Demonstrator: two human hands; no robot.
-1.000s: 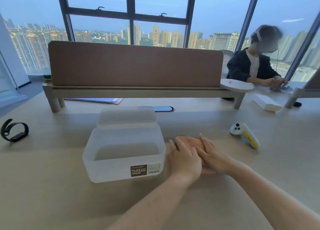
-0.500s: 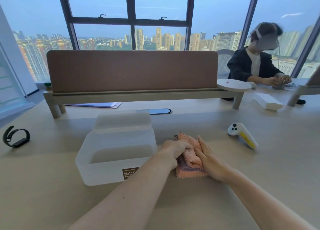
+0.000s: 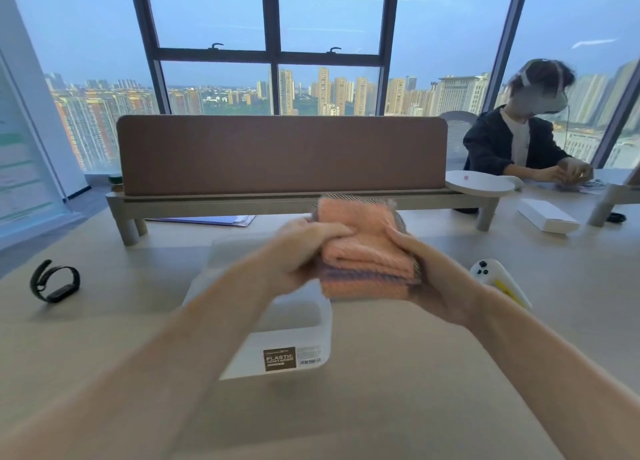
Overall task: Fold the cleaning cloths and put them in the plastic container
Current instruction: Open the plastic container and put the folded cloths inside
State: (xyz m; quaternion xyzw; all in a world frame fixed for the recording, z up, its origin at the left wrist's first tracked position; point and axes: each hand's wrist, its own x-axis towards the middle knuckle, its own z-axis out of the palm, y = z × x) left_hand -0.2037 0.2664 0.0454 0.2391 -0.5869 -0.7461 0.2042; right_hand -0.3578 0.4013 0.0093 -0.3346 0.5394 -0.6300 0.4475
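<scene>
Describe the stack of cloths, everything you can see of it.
The stack of cloths is a squarish pile of folded layers, mostly peach with purple ones between, in a nubbly, soft-looking weave. It is held roughly level, clear of the table, and overlaps the container's right side in the view. The left hand grips its left edge, thumb on top. The right hand grips its right edge. Its outline is slightly blurred.

The left forearm point(image 3: 207, 328) and blurred cloth stack point(image 3: 363, 251) hide most of the plastic container point(image 3: 304, 338).
</scene>
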